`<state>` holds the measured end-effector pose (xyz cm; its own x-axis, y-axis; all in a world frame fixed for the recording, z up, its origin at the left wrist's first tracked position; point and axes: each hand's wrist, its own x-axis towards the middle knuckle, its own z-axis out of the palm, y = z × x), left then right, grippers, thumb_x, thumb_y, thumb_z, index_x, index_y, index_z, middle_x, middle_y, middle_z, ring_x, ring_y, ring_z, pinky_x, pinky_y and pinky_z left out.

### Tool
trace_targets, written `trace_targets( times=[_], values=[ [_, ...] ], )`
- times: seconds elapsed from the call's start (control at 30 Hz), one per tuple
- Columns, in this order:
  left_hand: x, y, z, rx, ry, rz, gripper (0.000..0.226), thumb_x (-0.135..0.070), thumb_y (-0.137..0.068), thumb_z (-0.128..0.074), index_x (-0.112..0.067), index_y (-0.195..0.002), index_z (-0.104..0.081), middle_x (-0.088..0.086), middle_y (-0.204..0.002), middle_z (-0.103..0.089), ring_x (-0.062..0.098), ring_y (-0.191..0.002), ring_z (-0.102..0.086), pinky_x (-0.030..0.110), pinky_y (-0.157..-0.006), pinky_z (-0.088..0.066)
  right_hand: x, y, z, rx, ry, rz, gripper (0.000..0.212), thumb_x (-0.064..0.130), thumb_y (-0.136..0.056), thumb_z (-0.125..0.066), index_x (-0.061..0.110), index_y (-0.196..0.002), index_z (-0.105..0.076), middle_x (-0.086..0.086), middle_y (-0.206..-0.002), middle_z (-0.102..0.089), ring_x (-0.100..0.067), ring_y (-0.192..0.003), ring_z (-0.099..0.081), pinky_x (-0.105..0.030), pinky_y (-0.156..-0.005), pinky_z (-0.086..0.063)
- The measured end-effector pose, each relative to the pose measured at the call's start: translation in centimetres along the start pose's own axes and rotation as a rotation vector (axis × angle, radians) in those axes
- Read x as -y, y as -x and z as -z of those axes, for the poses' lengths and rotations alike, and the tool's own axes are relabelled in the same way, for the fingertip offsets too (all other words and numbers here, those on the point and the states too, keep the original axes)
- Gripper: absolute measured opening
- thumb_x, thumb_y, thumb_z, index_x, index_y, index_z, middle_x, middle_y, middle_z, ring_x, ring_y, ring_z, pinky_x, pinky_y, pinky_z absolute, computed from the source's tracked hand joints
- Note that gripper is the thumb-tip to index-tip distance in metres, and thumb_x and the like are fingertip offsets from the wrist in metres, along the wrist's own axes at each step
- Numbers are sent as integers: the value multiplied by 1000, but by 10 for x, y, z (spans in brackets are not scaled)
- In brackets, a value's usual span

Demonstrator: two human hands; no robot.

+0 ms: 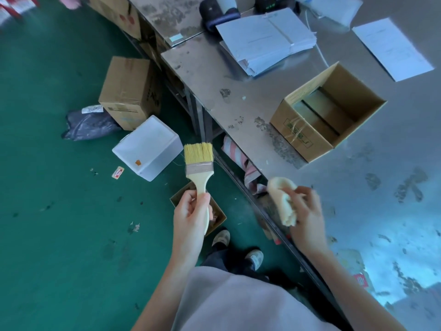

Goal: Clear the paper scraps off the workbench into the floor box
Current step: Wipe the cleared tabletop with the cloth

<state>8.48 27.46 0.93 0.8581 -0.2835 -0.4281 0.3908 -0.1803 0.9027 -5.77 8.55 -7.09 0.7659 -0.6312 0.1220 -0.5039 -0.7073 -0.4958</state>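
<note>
My left hand (191, 207) grips the wooden handle of a wide paintbrush (198, 158), bristles up, held over the green floor beside the bench. Under that hand stands a small open floor box (218, 215) with scraps inside, mostly hidden by the hand and brush. My right hand (306, 213) holds a cream wad of paper (282, 199) right at the edge of the steel workbench (241, 108). A few tiny pale scraps (244, 97) lie on the bench top.
An open cardboard box (327, 113) sits on the bench, with paper stacks (265, 41) and a loose sheet (391, 47) farther back. On the floor are a white plastic tub (148, 148), a closed carton (128, 91), a dark bag (88, 125) and a small label (117, 172).
</note>
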Motion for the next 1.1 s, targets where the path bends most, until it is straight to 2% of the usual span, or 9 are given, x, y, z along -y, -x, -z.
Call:
trace_targets(
  times=[0.1, 0.23, 0.33, 0.4, 0.57, 0.73, 0.87, 0.97, 1.1],
  values=[
    [3, 0, 0, 6, -1, 2, 18, -15, -94, -53, -5, -78, -51, 7, -59, -46, 11, -50, -39, 14, -46, -34, -36, 0, 15, -108, -44, -198, 41, -14, -69, -59, -4, -108, -62, -21, -115, -47, -36, -97, -51, -34, -78, -38],
    [3, 0, -5, 25, -10, -2, 19, -15, -93, -54, -5, -78, -51, 9, -60, -45, 13, -52, -38, 14, -46, -34, -48, 5, 11, -149, -100, -425, 30, 4, -77, -47, -2, -104, -60, -19, -112, -45, -37, -94, -52, -40, -74, -47],
    [3, -2, -8, 30, -26, 4, 20, -14, -93, -54, -1, -78, -49, 11, -61, -43, 13, -53, -37, 14, -46, -33, -18, 4, -5, -70, -95, -356, 37, -12, -73, -50, -1, -107, -59, -19, -111, -48, -35, -95, -51, -35, -70, -40],
    [4, -3, -11, 37, -37, 12, 22, -16, -93, -54, 2, -81, -48, 11, -63, -42, 14, -55, -38, 16, -45, -33, 1, 5, -15, 34, -76, -247, 53, -20, -64, -56, 2, -112, -61, -17, -112, -49, -33, -95, -50, -38, -69, -46],
    [1, -4, -19, 71, -67, -15, 21, -15, -93, -54, -2, -77, -48, 12, -61, -43, 16, -55, -38, 17, -46, -33, -9, 3, -8, 200, 56, -51, 65, -14, -53, -66, 9, -114, -64, -13, -109, -51, -31, -88, -48, -36, -65, -48],
    [-6, 1, -39, 133, -64, -33, 19, -12, -93, -53, -4, -76, -49, 7, -58, -43, 16, -54, -39, 17, -46, -33, -54, 12, 20, 30, -20, -194, 33, 4, -70, -57, 8, -102, -63, -7, -104, -47, -32, -84, -51, -40, -64, -48],
    [-8, 9, -59, 188, -93, -52, 20, -12, -93, -53, -8, -74, -49, 1, -54, -46, 10, -47, -36, 17, -42, -30, -78, 21, 38, -61, -77, -325, 38, 9, -65, -64, 8, -103, -63, -4, -103, -42, -33, -86, -52, -42, -67, -49],
    [-9, 20, -76, 243, -127, -74, 21, -14, -94, -53, -10, -73, -49, 0, -54, -45, 11, -47, -34, 19, -43, -28, -84, 26, 53, -129, -147, -428, 50, 39, -66, -41, 7, -97, -63, -9, -102, -45, -28, -87, -49, -41, -69, -46],
    [-10, 36, -102, 295, -169, -94, 22, -14, -94, -52, -9, -73, -47, 2, -55, -43, 12, -48, -32, 19, -43, -27, -101, 37, 63, -161, -147, -493, 31, 23, -77, -42, 10, -96, -63, -5, -98, -44, -30, -88, -51, -38, -69, -44]
  ],
)
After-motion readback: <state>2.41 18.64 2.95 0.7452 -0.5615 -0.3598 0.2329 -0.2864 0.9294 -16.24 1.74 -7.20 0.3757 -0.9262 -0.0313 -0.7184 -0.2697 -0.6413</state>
